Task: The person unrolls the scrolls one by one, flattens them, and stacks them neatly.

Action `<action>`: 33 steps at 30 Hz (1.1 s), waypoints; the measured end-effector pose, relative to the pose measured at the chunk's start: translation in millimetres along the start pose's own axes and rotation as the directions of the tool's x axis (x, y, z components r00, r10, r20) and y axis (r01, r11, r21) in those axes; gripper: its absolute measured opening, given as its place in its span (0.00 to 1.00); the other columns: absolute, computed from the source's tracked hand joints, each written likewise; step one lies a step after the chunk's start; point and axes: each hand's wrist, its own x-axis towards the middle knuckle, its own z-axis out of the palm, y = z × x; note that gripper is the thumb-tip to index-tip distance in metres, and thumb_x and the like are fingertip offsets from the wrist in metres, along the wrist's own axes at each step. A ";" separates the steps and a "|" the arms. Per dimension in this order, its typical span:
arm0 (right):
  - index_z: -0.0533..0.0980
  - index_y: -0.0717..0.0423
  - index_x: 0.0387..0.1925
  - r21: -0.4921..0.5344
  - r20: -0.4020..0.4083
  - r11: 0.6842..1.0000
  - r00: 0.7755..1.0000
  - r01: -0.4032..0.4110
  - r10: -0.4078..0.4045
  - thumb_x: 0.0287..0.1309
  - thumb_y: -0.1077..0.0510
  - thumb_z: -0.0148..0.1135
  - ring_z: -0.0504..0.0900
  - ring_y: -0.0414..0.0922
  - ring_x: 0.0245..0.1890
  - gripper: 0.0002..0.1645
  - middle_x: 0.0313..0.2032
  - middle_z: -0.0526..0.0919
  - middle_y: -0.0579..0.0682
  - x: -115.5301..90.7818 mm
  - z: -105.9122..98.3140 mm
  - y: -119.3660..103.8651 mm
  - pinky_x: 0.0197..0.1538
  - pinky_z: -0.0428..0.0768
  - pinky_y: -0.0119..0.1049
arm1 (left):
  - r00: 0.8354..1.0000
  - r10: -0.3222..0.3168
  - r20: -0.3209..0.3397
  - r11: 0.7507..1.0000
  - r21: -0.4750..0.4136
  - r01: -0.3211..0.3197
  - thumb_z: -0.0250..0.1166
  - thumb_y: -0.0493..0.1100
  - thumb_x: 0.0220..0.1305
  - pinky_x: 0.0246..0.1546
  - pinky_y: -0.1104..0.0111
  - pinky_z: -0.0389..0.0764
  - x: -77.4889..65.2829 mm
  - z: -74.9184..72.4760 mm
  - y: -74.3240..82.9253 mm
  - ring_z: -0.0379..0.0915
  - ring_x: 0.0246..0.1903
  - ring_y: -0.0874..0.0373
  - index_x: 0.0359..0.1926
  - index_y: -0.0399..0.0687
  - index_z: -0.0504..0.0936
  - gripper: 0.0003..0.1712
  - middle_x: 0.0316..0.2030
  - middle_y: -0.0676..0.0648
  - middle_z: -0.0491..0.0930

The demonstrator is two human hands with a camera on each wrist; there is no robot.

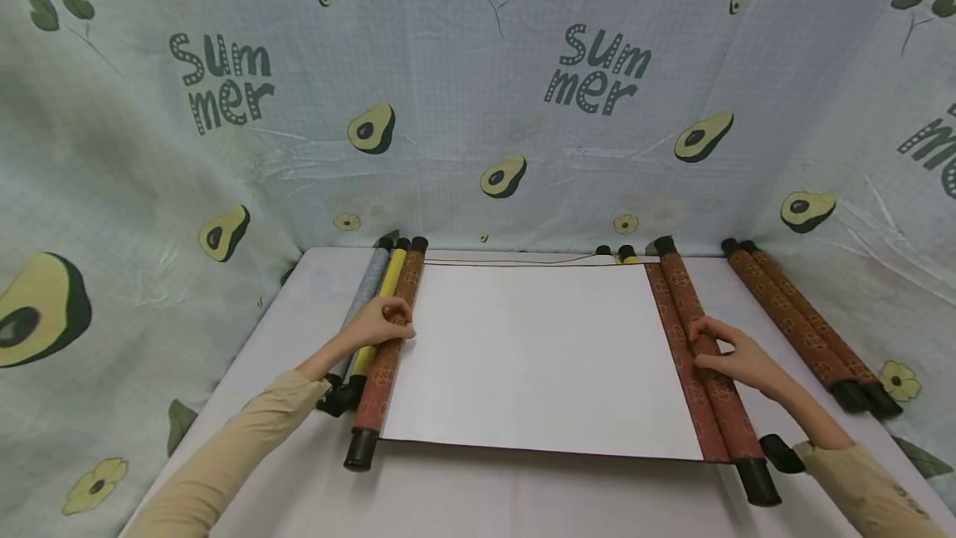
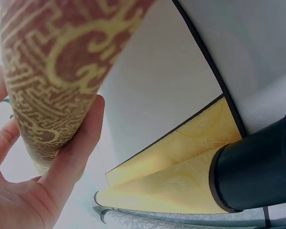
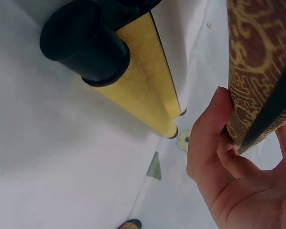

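Observation:
A hanging scroll with a bare white sheet (image 1: 538, 355) is spread between two red-brown patterned rollers with black end knobs. My left hand (image 1: 377, 324) grips the left roller (image 1: 382, 380), thumb on one side and fingers on the other. On the opposite side my right hand (image 1: 735, 355) holds the right roller (image 1: 728, 413), where some patterned fabric shows beside it. The scroll's near edge is raised above the table, with a shadow below. Beneath lies a yellow scroll (image 2: 167, 186), partly unrolled, its far portion hidden; its other yellow roller (image 3: 138, 90) shows in the right wrist view.
A silver-grey roll (image 1: 366, 289) lies left of the yellow one. Two rolled brown scrolls (image 1: 795, 318) lie along the table's right side. A printed cloth (image 1: 448, 65) hangs around the white table (image 1: 478, 496). Thin cords (image 1: 508, 262) cross the scroll's far edge.

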 end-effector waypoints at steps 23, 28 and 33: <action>0.67 0.57 0.40 0.020 0.005 1.000 1.000 -0.012 0.012 0.51 0.58 0.60 0.64 0.32 0.39 0.16 0.43 0.68 0.50 -2.6 -7.0 4.7 0.35 0.70 0.41 | 0.998 0.061 0.028 0.997 -0.039 -0.060 0.64 0.28 0.41 0.21 0.69 0.61 6.5 -7.2 3.2 0.53 0.16 0.62 0.31 0.33 0.71 0.13 0.27 0.40 0.71; 0.67 0.56 0.41 0.012 0.005 1.000 1.000 -0.010 0.010 0.52 0.57 0.60 0.65 0.33 0.39 0.16 0.44 0.68 0.52 -2.1 -8.7 6.9 0.35 0.69 0.40 | 0.998 0.056 0.026 0.998 -0.040 -0.055 0.62 0.28 0.44 0.25 0.69 0.62 5.5 -9.1 6.4 0.58 0.22 0.59 0.32 0.33 0.71 0.11 0.28 0.39 0.70; 0.68 0.56 0.42 -0.004 0.000 1.000 1.000 0.001 -0.001 0.52 0.57 0.60 0.64 0.30 0.39 0.16 0.44 0.69 0.51 -2.4 -9.8 9.0 0.35 0.69 0.39 | 1.000 -0.015 0.025 1.000 -0.002 0.015 0.62 0.32 0.47 0.28 0.68 0.65 4.7 -11.7 8.8 0.62 0.27 0.55 0.33 0.36 0.74 0.09 0.35 0.39 0.73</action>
